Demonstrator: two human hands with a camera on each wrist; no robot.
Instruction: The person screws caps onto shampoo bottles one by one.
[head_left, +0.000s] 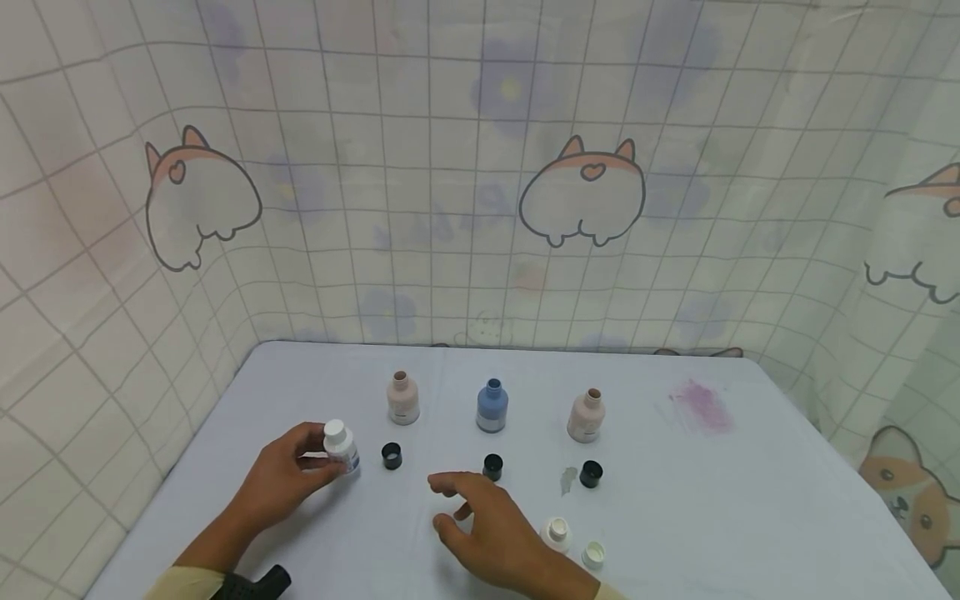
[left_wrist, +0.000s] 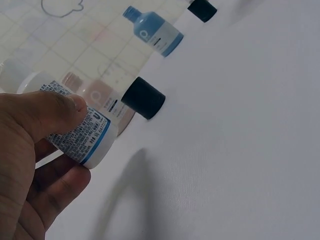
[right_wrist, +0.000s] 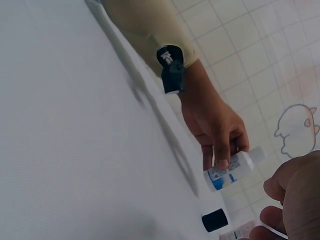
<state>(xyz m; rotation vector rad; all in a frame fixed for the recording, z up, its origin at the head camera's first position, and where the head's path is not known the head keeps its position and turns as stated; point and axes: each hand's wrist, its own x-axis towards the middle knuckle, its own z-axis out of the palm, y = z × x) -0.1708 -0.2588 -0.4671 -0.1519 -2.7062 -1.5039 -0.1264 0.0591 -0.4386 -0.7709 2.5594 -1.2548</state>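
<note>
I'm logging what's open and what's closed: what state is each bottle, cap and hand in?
Held white bottle: capped
Left pink bottle: uncapped, upright
Blue bottle: uncapped, upright
Right pink bottle: uncapped, upright
Near white bottle: uncapped, partly hidden
Left black cap: off, loose
Middle black cap: off, loose
Right black cap: off, loose
Near white cap: off, loose
Left hand: gripping the held white bottle
Right hand: empty, fingers loosely bent

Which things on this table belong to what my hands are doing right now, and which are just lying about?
Part of the job now:
capped white bottle, in the left hand
right hand, empty

Apparently just lying about for now:
two pinkish bottles
blue bottle
second white bottle
three black caps
small white cap
</note>
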